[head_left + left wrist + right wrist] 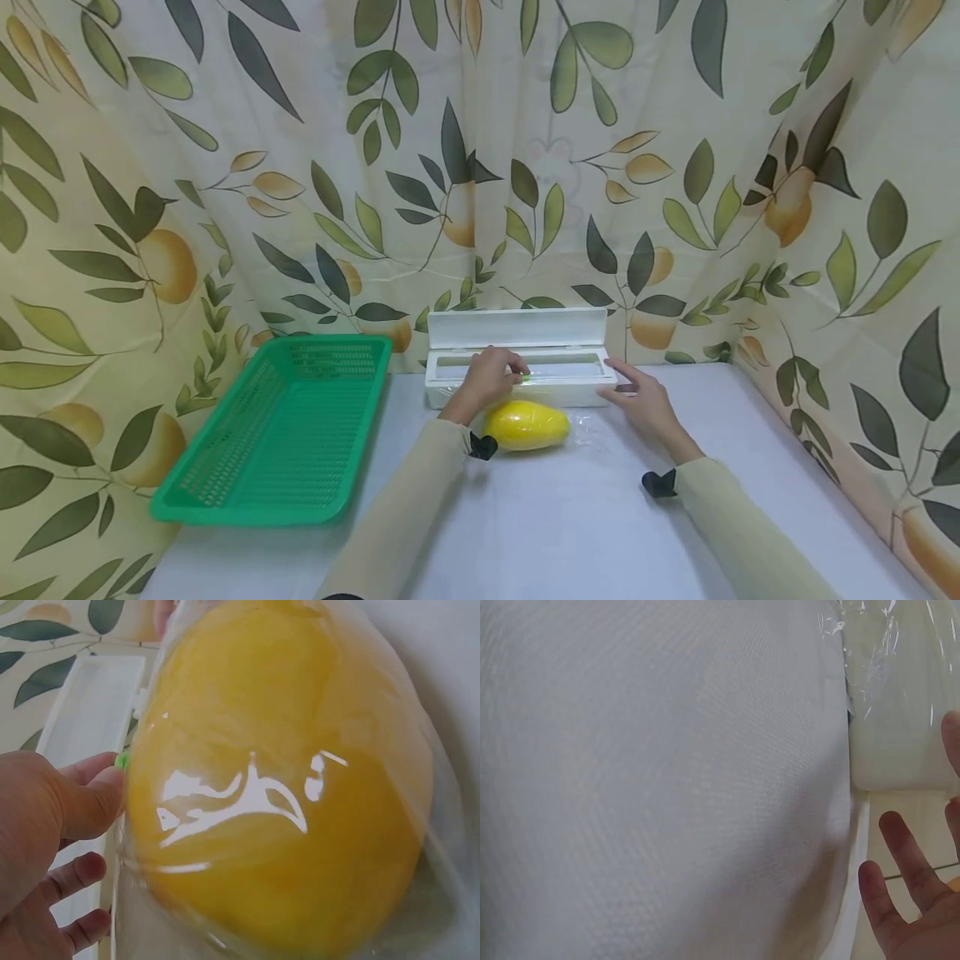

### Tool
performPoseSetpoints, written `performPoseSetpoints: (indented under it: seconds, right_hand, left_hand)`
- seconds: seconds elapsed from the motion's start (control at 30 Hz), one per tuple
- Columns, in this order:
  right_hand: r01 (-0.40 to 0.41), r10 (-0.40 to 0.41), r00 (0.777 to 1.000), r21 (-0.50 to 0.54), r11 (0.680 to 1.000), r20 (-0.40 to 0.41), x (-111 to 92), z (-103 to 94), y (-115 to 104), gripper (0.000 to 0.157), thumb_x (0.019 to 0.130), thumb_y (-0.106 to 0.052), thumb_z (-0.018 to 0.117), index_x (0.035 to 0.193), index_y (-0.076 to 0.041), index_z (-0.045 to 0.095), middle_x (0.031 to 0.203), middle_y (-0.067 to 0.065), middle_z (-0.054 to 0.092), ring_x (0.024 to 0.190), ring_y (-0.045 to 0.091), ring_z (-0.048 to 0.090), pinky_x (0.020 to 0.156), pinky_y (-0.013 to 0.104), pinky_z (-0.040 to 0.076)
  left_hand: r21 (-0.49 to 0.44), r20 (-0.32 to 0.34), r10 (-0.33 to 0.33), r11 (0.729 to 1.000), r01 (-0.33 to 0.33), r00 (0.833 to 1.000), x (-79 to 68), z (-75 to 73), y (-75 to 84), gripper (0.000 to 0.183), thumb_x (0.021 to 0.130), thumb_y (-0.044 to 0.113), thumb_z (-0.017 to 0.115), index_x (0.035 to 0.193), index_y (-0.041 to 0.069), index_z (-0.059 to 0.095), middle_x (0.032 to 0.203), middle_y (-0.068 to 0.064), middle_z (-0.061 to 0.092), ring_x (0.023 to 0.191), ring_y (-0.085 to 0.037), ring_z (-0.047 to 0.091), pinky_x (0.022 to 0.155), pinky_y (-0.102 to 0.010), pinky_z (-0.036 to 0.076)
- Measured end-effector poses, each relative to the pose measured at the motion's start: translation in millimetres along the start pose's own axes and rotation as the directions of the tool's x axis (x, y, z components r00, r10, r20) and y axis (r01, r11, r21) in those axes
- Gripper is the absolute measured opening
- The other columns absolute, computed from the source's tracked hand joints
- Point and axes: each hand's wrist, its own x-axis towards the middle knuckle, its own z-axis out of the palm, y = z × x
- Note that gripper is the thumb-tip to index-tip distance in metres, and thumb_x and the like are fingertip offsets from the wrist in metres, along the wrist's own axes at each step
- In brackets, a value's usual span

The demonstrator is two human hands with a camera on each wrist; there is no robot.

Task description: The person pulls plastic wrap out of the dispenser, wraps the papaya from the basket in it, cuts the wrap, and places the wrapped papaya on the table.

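A white cling film dispenser (555,393) lies at the back of the table with its lid (517,328) raised. My left hand (491,379) pinches a small green slide cutter (122,760) between thumb and forefinger, while its other fingers curl loosely. Just in front of the box rests a yellow fruit (527,425) under clear film (442,847), which stretches back to the dispenser. My right hand (643,404) is at the box's right end, fingertips right at its edge. In the right wrist view its fingers (907,851) are spread and nearly straight.
A green plastic basket (360,417) stands to the left on the white-covered table (570,533). Leaf-patterned cloth (525,167) hangs close behind the dispenser and along both sides.
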Motion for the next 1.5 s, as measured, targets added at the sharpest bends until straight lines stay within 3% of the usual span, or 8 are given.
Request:
performPoseSetpoints:
  seconds: [0.23, 0.5, 0.83, 1.17, 1.27, 1.43, 1.5]
  right_hand:
    - [0.007, -0.007, 1.0, -0.013, 1.0, 0.009, 3, 6.2, -3, 0.075, 0.094, -0.042, 0.075, 0.157, -0.02, 0.042, 0.162, 0.02, 0.036, 0.121, 0.043, 0.062, 0.089, 0.051, 0.057]
    - [-0.005, 0.006, 1.0, -0.035, 0.999, 0.012, 5, 3.0, 0, 0.076, 0.094, -0.045, 0.074, 0.158, -0.02, 0.041, 0.161, 0.021, 0.036, 0.122, 0.044, 0.061, 0.089, 0.053, 0.056]
    - [0.002, -0.001, 1.0, -0.046, 0.999, 0.021, 3, -5.6, -3, 0.074, 0.094, -0.041, 0.075, 0.156, -0.019, 0.044, 0.158, 0.024, 0.04, 0.121, 0.044, 0.061, 0.085, 0.05, 0.057]
    - [0.029, -0.027, 0.999, -0.043, 0.999, 0.028, 7, 1.2, -4, 0.073, 0.093, -0.039, 0.077, 0.156, -0.019, 0.045, 0.158, 0.023, 0.04, 0.119, 0.043, 0.063, 0.086, 0.05, 0.057]
    - [0.034, -0.032, 0.999, -0.042, 0.999, 0.032, 9, 2.5, -5, 0.073, 0.093, -0.041, 0.077, 0.156, -0.02, 0.045, 0.158, 0.024, 0.041, 0.119, 0.043, 0.064, 0.086, 0.049, 0.057]
    - [0.029, -0.028, 0.999, -0.057, 0.998, 0.017, 9, -0.6, -3, 0.075, 0.092, -0.043, 0.077, 0.156, -0.02, 0.046, 0.157, 0.025, 0.041, 0.118, 0.043, 0.064, 0.086, 0.051, 0.056]
    - [0.022, -0.021, 1.0, -0.06, 0.998, 0.018, 7, -1.7, -2, 0.075, 0.092, -0.043, 0.076, 0.156, -0.019, 0.045, 0.157, 0.025, 0.041, 0.119, 0.043, 0.063, 0.087, 0.052, 0.056]
  left_hand:
    - [0.003, -0.047, -0.084, 0.996, 0.084, 0.995, -20.2, -14.4, -26.3, 0.016, 0.095, 0.008, 0.073, 0.096, 0.021, 0.08, 0.09, 0.008, 0.07, 0.104, -0.019, 0.054, 0.099, -0.047, 0.038]
    - [0.008, -0.122, -0.118, 0.993, 0.119, 0.985, -36.9, -25.5, -48.5, 0.015, 0.094, 0.007, 0.073, 0.097, 0.02, 0.081, 0.088, 0.007, 0.068, 0.102, -0.02, 0.055, 0.09, -0.043, 0.041]
    - [-0.047, -0.169, -0.156, 0.988, 0.15, 0.973, -39.6, -22.9, -56.6, 0.015, 0.093, 0.006, 0.074, 0.095, 0.02, 0.081, 0.087, 0.008, 0.068, 0.096, -0.019, 0.054, 0.091, -0.045, 0.04]
    - [-0.021, -0.212, -0.165, 0.986, 0.165, 0.963, -50.7, -29.2, -65.3, 0.016, 0.092, 0.006, 0.076, 0.095, 0.021, 0.08, 0.093, 0.005, 0.072, 0.097, -0.021, 0.056, 0.09, -0.047, 0.039]
    - [-0.022, -0.247, -0.177, 0.984, 0.177, 0.953, -56.7, -34.3, -71.1, 0.016, 0.091, 0.004, 0.075, 0.092, 0.019, 0.08, 0.096, 0.003, 0.074, 0.101, -0.025, 0.058, 0.09, -0.049, 0.04]
    - [-0.028, -0.33, -0.241, 0.969, 0.246, 0.913, -67.8, -44.0, -83.2, 0.019, 0.089, -0.002, 0.073, 0.088, 0.016, 0.078, 0.091, 0.002, 0.074, 0.1, -0.027, 0.062, 0.091, -0.05, 0.041]
    - [-0.028, -0.344, -0.25, 0.966, 0.256, 0.905, -71.1, -46.3, -86.4, 0.018, 0.089, -0.002, 0.072, 0.089, 0.015, 0.078, 0.09, 0.001, 0.075, 0.099, -0.027, 0.063, 0.091, -0.05, 0.042]
